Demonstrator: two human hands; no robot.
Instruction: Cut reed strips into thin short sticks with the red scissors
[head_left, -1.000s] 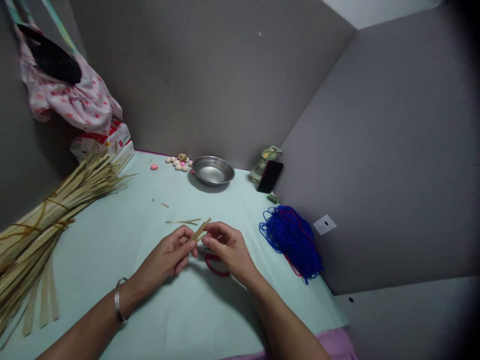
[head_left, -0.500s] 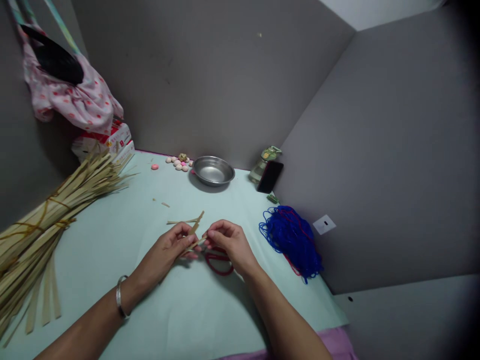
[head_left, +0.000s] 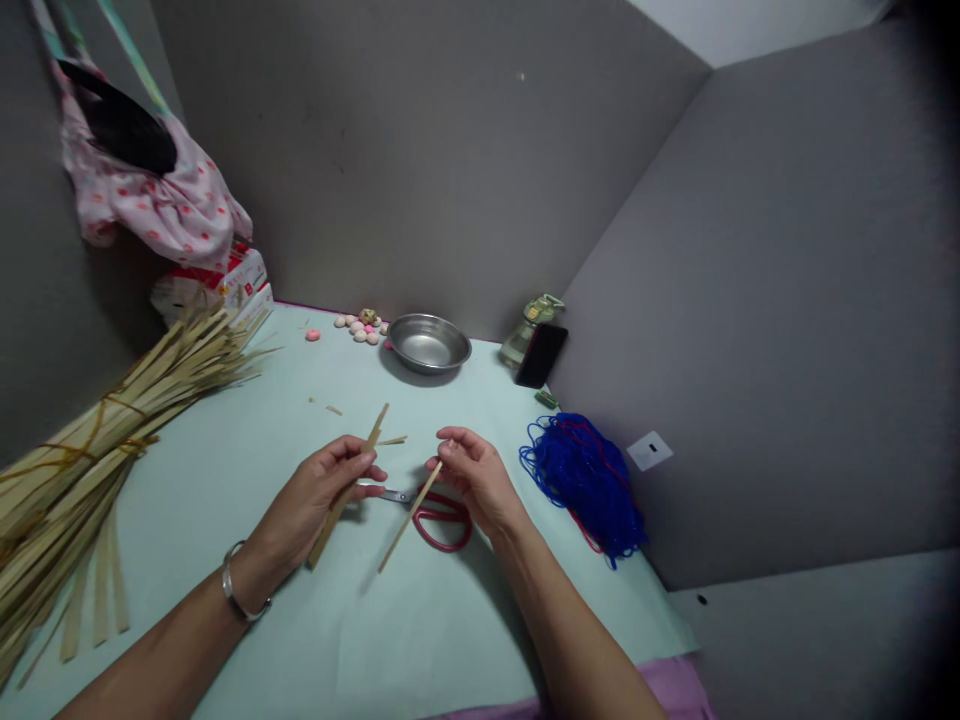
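Note:
My left hand (head_left: 336, 480) pinches a flat, dried leaf strip (head_left: 327, 535) that slants up past the thumb. Between the thumb and fingers of my right hand (head_left: 471, 475) is a thinner leaf strip (head_left: 409, 522), its free end pointing down towards me. The two strips are apart. Red-handled scissors (head_left: 442, 520) lie on the table beneath my hands, partly hidden by the right hand and its strip. Just beyond the left fingers, a short strip piece (head_left: 393, 441) rests on the cloth.
A tied bundle of dried leaf strips (head_left: 112, 430) lies at the left. Farther back are a metal bowl (head_left: 429, 345), pebble-like pieces (head_left: 361, 336), a phone (head_left: 541, 356) and a bottle (head_left: 521, 335). Blue cord (head_left: 581, 485) is heaped by the right wall.
My hands have moved apart, and the thin strip has come away from the left hand into the right. The left hand has shifted left with the wider strip. More of the scissors shows.

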